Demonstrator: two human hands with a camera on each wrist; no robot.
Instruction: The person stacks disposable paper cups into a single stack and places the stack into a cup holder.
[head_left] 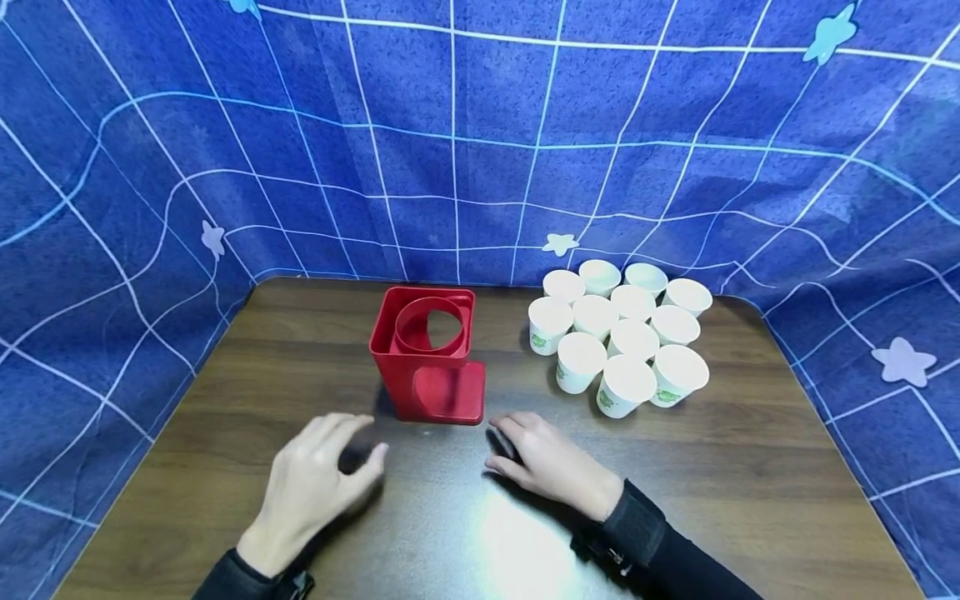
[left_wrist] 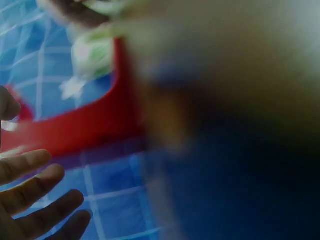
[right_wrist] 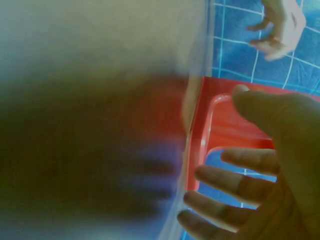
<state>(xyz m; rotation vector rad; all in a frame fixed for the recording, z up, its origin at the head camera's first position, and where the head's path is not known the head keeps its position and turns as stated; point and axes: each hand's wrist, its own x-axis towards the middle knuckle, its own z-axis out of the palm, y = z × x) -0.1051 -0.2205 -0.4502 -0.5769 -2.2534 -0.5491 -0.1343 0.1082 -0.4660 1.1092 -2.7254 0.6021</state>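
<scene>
both hands lie spread and empty on the table (head_left: pixel 225 400) just before the red cup holder (head_left: pixel 430 354). the left hand (head_left: pixel 315 479) is to its front left, the right hand (head_left: pixel 551 462) to its front right. the paper cups (head_left: pixel 622 333) cluster right of the holder.

Head view bright, evenly lit, sharp at centre. Overhead light threw white glare patch on dark table (head_left: pixel 517 533) near front edge. Short soft shadows lay under left hand (head_left: pixel 311 483), right hand (head_left: pixel 551 462) and beside red holder (head_left: pixel 431 354). Backdrop grid lines bowed toward frame edges: wide-angle distortion. Both wrist views dim, heavily blurred; large smeared out-of-focus mass filled most of each, only fingers (right_wrist: pixel 235 182) fairly distinct.
</scene>
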